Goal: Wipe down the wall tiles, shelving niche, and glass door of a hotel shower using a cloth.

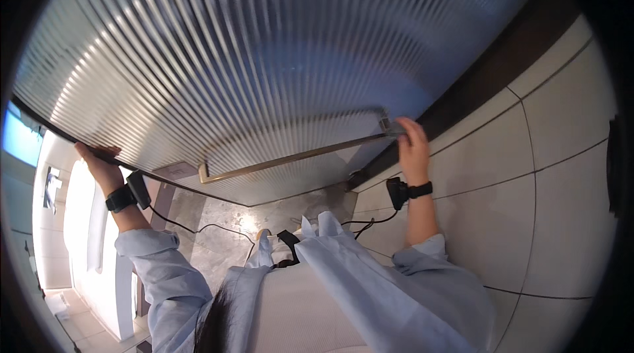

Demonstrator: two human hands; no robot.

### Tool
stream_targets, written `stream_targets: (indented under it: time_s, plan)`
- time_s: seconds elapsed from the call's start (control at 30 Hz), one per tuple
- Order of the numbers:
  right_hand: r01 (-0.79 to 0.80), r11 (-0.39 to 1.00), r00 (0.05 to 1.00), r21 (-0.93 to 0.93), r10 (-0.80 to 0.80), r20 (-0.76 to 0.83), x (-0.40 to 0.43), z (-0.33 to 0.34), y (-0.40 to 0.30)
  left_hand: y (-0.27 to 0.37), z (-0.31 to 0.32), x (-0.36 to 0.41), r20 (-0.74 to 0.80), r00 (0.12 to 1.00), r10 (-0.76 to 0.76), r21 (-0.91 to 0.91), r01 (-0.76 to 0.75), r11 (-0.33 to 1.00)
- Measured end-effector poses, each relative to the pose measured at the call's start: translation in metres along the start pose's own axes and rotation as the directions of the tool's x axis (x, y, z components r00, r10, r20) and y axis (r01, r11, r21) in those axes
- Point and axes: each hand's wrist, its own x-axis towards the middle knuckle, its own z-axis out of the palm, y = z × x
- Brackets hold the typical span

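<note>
A ribbed glass door panel (297, 80) fills the upper part of the view, with a long metal bar handle (297, 156) mounted across it. My left hand (103, 167) grips the dark edge of the panel at the left, fingers wrapped over it and the thumb on the near side. At the handle's right end, my right hand (413, 150) has its fingers bent against the glass beside the bracket. A small greyish item seems to lie under those fingertips, too blurred to name. Both wrists wear black straps with small black devices and cables.
A tiled wall (485, 204) runs along the right, next to the dark door frame (500, 51). Below lies a grey stone-like floor (218, 229). At the left are a bright white fixture (94, 219), probably a basin or tub, and a wall-mounted metal tap (51, 187).
</note>
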Motion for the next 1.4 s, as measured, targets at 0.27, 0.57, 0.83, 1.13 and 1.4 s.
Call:
stream_targets:
  time_s: [0.27, 0.57, 0.83, 1.13, 1.4]
  plan:
    - [-0.047, 0.995, 0.962, -0.087, 0.068, 0.264, -0.004, -0.003, -0.015, -0.012, -0.021, 0.014, -0.042, 0.999, 0.006, -0.003, -0.006, 1.0]
    - [-0.04, 0.989, 0.975, -0.143, 0.07, 0.21, 0.006, 0.005, -0.005, -0.005, 0.005, 0.007, -0.086, 0.994, 0.069, 0.132, -0.057, 0.99]
    - [0.003, 0.993, 0.963, -0.116, 0.028, 0.268, 0.017, -0.002, 0.007, -0.013, -0.023, 0.027, -0.07, 0.997, 0.037, 0.122, -0.028, 0.992]
    - [0.006, 0.993, 0.932, -0.119, 0.038, 0.36, 0.032, -0.007, 0.002, -0.015, -0.023, 0.027, -0.098, 0.994, 0.055, 0.114, -0.043, 0.992]
    - [-0.06, 0.984, 0.915, -0.168, 0.121, 0.386, 0.013, -0.014, -0.011, -0.009, -0.017, 0.02, -0.078, 0.992, 0.103, 0.132, -0.092, 0.987]
